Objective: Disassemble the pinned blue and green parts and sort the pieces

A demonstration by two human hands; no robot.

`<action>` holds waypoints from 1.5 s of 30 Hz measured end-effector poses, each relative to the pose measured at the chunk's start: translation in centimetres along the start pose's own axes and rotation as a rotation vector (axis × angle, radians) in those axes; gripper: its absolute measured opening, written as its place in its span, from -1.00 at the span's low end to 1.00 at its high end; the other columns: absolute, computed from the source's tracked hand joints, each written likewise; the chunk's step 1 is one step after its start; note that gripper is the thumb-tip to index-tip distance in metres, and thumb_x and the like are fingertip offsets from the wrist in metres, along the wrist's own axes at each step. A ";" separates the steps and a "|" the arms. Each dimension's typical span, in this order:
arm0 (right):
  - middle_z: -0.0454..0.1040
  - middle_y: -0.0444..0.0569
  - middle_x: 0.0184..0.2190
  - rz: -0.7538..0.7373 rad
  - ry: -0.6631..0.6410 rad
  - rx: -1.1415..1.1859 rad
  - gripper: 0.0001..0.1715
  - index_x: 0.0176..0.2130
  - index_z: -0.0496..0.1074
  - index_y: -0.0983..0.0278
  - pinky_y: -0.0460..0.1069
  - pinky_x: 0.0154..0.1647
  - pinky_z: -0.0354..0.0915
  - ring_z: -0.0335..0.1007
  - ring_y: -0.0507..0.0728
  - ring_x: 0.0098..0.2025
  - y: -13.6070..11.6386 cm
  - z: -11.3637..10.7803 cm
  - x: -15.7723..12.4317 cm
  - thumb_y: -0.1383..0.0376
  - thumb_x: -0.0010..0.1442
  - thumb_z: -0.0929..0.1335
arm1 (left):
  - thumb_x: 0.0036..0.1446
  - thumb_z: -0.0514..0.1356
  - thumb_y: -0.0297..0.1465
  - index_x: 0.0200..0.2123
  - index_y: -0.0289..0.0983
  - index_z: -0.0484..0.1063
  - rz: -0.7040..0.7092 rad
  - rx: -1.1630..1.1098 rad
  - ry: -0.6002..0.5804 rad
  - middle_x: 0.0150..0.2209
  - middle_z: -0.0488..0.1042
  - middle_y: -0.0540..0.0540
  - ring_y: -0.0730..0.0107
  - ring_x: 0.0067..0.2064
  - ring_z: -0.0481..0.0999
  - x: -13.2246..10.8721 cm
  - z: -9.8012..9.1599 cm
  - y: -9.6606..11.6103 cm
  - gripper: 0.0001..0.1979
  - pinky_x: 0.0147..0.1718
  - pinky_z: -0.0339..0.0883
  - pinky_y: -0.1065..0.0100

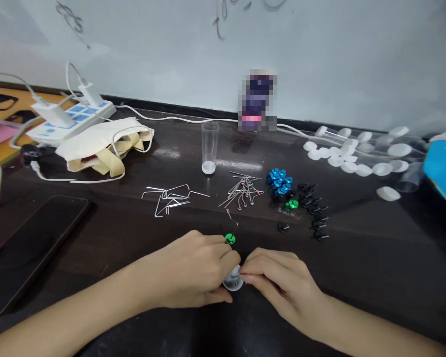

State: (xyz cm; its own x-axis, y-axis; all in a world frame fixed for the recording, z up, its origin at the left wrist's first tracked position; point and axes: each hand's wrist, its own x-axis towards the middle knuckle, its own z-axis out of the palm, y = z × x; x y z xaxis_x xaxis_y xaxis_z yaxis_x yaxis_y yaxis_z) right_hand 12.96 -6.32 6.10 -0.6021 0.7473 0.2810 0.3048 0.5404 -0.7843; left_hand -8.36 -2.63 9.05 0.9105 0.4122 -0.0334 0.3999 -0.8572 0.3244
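My left hand (pixel 196 270) is curled round a small round white-rimmed piece (pixel 233 283) low in the middle of the view. From the right, my right hand (pixel 282 280) meets it, thumb and forefinger pinched at the piece's edge on something too small to make out. Just beyond my left fingers is a green disc (pixel 230 239) with a thin bent wire (pixel 236 224) rising from it. Farther back lie bent metal rods (pixel 171 198) and a pile of thin wires (pixel 243 191) with small coloured tips.
A clear tube (pixel 210 146) stands upright. Blue spools (pixel 280 182), green parts (pixel 292 205) and black parts (pixel 317 218) lie right, before white-capped tubes (pixel 349 148). At left are a dark phone (pixel 37 248), a cloth pouch (pixel 100 144) and a power strip (pixel 74 121); a pixelated phone-like object (pixel 258 101) leans behind.
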 end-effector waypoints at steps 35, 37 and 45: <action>0.45 -0.05 -0.40 -0.073 0.007 -0.063 -0.86 -0.20 0.42 0.30 -0.03 -0.39 0.30 0.35 0.05 -0.38 -0.1 0.1 0.2 0.44 0.25 0.29 | 0.15 0.19 -0.26 -0.29 -0.28 0.34 0.022 -0.046 0.081 -0.38 0.43 -0.05 0.30 -0.32 0.39 0.1 0.4 -0.1 -0.80 -0.49 0.19 0.34; 0.44 -0.05 -0.41 -0.066 0.009 -0.065 -0.87 -0.21 0.42 0.30 -0.03 -0.40 0.29 0.34 0.05 -0.39 -0.1 0.1 0.1 0.45 0.24 0.29 | 0.15 0.19 -0.26 -0.29 -0.28 0.34 0.008 -0.059 0.078 -0.38 0.43 -0.05 0.30 -0.31 0.39 0.1 0.4 -0.1 -0.81 -0.47 0.19 0.35; 0.41 -0.02 -0.37 -0.037 0.055 -0.107 -0.81 -0.18 0.44 0.30 -0.03 -0.40 0.30 0.32 0.06 -0.38 -0.5 -0.2 0.2 0.46 0.25 0.26 | 0.06 0.19 -0.37 -0.30 -0.25 0.34 -0.135 -0.219 0.083 -0.41 0.39 0.00 0.38 -0.36 0.37 -0.2 -1.0 0.0 -0.87 -0.49 0.16 0.40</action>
State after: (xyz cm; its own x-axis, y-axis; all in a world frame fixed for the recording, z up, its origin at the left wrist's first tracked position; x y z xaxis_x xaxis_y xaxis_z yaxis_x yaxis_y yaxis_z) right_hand 12.85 -6.34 6.66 -0.5740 0.7443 0.3413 0.3615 0.6043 -0.7100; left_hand -8.64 -2.44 9.98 0.8348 0.5503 -0.0154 0.4770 -0.7092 0.5192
